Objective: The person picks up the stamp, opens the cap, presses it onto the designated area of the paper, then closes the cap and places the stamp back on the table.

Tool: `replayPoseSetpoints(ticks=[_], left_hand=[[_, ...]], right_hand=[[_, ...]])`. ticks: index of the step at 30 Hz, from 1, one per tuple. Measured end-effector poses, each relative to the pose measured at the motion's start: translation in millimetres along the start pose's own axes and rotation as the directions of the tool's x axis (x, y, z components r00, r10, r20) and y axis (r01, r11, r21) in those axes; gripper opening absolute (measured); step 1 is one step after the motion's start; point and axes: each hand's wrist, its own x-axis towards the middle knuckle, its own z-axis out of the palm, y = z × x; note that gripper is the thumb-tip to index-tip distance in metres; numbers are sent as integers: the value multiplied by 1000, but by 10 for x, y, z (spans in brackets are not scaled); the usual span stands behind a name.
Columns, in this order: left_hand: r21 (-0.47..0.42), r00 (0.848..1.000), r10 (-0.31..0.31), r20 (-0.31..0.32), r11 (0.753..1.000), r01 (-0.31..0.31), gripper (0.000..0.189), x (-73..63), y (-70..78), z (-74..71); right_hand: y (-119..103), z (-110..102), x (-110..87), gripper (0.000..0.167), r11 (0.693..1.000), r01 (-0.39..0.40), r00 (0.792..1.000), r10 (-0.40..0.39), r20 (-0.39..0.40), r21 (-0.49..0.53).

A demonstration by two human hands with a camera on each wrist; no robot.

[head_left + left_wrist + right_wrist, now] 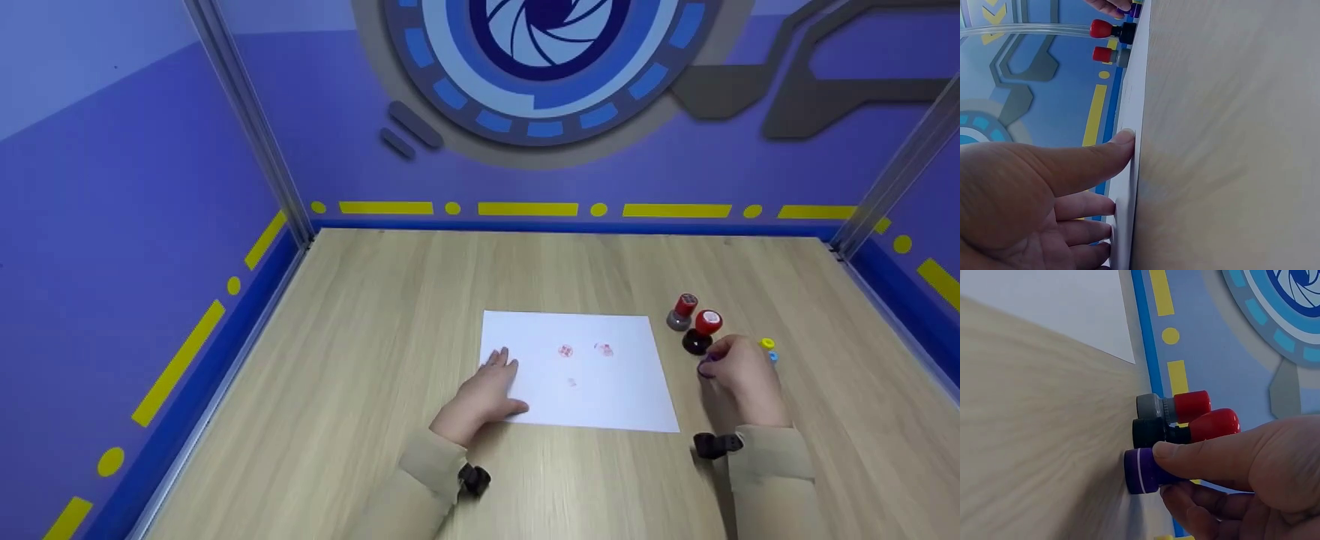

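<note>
My left hand [486,391] rests on the left part of a white sheet of paper [622,405], fingers spread and thumb near its front edge. The sheet bears several faint reddish stamp marks [565,350]. To the right of the paper, my right hand [746,375] pinches a purple stamp [1143,471] between thumb and fingers. That stamp stands at the table surface; whether it touches the wood I cannot tell. Just behind it stand a black stamp with a red rounded handle [1213,426] and a grey stamp with a red top [1192,406].
A small yellow item [766,343] and a light blue one [773,357] stand to the right of my right hand, partly hidden by it. Printed panels [525,184] close off the back and sides of the wooden table [375,337].
</note>
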Motion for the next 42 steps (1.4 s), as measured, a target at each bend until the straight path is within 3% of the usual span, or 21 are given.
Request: replayPoseSetpoints(ticks=[6, 13, 17, 20, 23, 26, 29, 36, 42], left_hand=[[28, 1000, 10, -4, 1000, -10, 78, -14, -10, 8], [19, 1000, 15, -24, 1000, -15, 77, -27, -15, 1], [0, 1000, 16, -27, 1000, -16, 77, -30, -25, 0], [-15, 1000, 10, -21, 1000, -10, 78, -26, -34, -1], [-15, 1000, 11, -16, 1000, -12, 78, -28, -34, -4], [-10, 1000, 18, -13, 1000, -18, 78, -34, -33, -5], [-8, 1000, 24, -7, 1000, -24, 78, -36, -29, -6], [11, 1000, 19, -4, 1000, -19, 77, -18, -2, -17], [16, 1000, 15, -2, 1000, -15, 78, -8, 13, -10]], right_hand=[[-15, 2, -10, 36, 999, -36, 999, 35, 24, 30], [-47, -50, -61, 42, 999, -25, 999, 23, 41, 43], [-25, -192, -119, 43, 996, -19, 999, 22, -39, 83], [63, -310, -121, 45, 990, -42, 982, 66, -174, 137], [191, -378, -108, 48, 963, -103, 946, 173, -275, 251], [309, -395, -99, 54, 926, -158, 912, 269, -308, 343], [386, -376, -91, 59, 908, -195, 895, 319, -311, 371], [454, -317, -47, 61, 888, -252, 892, 367, -263, 384], [518, -266, -20, 58, 899, -248, 898, 353, -264, 360]])
